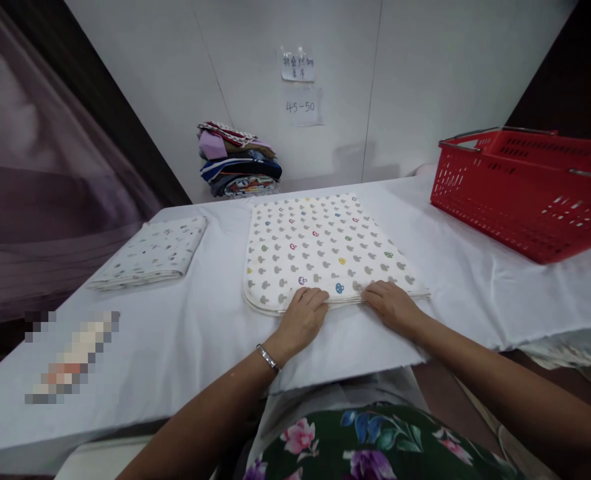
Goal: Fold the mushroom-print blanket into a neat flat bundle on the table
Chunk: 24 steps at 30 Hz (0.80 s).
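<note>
A folded mushroom-print cloth (315, 247) lies flat before you at the middle of the table, its gray motifs dotted with red, blue, green and yellow ones, its layers showing along the near edge. Your left hand (303, 317), a silver bracelet (268, 358) at the wrist, and your right hand (388, 307) rest on that edge, apart, fingers close together and bent over the fabric; whether the thumbs pinch it from below, you cannot tell from here. Beneath spreads a white tablecloth (220, 340), softly creased. To your left sits a second folded printed cloth (158, 253), with a pixelated patch (73, 360) nearer you; to your right, a red plastic shopping basket (520, 207) with metal handles. At the far edge, a stack of folded textiles (240, 163) rises before a pale paneled wall (425, 80), where a paper sign (304, 107) reads "45-50" below a handwritten sheet (298, 65). A mauve curtain (50, 167) hangs at left.
</note>
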Tool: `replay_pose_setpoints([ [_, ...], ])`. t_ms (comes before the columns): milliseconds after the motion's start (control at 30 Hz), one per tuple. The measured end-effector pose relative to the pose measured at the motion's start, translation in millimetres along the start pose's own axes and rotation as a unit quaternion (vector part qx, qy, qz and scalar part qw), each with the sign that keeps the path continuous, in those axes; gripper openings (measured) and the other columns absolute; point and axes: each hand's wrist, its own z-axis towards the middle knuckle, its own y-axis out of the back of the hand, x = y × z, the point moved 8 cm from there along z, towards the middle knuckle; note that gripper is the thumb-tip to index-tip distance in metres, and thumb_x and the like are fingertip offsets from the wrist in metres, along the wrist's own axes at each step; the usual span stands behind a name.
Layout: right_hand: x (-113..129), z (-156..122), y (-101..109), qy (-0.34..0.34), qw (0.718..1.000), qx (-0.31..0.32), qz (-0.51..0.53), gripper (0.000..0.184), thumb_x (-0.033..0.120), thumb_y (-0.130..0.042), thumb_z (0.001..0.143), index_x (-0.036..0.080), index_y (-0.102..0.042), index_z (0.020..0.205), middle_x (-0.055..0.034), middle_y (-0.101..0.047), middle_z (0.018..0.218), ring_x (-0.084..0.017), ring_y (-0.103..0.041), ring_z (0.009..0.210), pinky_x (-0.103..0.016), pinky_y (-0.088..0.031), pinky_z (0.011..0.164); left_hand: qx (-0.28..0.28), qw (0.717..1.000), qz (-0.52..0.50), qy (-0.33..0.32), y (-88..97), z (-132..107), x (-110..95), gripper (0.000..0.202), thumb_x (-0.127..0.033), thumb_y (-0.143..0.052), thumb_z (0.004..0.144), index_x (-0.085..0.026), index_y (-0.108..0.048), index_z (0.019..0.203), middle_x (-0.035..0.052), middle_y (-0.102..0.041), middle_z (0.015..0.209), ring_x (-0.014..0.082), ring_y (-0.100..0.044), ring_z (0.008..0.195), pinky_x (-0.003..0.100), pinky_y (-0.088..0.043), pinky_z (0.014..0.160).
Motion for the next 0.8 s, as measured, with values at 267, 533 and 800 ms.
replay_pose_setpoints([
  [267, 10, 5, -1, 0.006, 1.000, -0.023, -0.008, 0.024, 0.018, -0.040, 0.092, 0.015, -0.057, 0.109, -0.0094, -0.059, 0.102, -0.021, -0.047, 0.089, -0.033, -0.034, 0.076, 0.017, 0.999, -0.044, 0.017, -8.8, 0, 7, 0.019, -0.013, -0.042, 0.086, -0.017, -0.060, 0.087, 0.0051, -0.061, 0.096, 0.0173, -0.052, 0.087, 0.037, -0.039, 0.083],
  [533, 44, 33, -10, 0.038, 0.999, -0.022, -0.016, 0.022, 0.018, -0.044, 0.091, 0.015, -0.058, 0.107, -0.0078, -0.058, 0.090, -0.021, -0.045, 0.082, -0.033, -0.032, 0.072, 0.024, 0.997, -0.060, 0.048, -8.8, 0, 8, 0.016, -0.013, -0.044, 0.086, -0.016, -0.060, 0.085, 0.0063, -0.060, 0.101, 0.0186, -0.052, 0.095, 0.036, -0.039, 0.085],
  [800, 49, 37, -12, 0.048, 0.999, 0.001, -0.010, 0.019, 0.017, -0.044, 0.091, 0.016, -0.059, 0.103, -0.0067, -0.057, 0.088, -0.020, -0.043, 0.080, -0.032, -0.031, 0.070, 0.019, 0.997, -0.045, 0.051, -8.4, -2, 8, 0.015, -0.013, -0.045, 0.084, -0.016, -0.060, 0.081, 0.0048, -0.061, 0.096, 0.0188, -0.051, 0.089, 0.035, -0.040, 0.080],
])
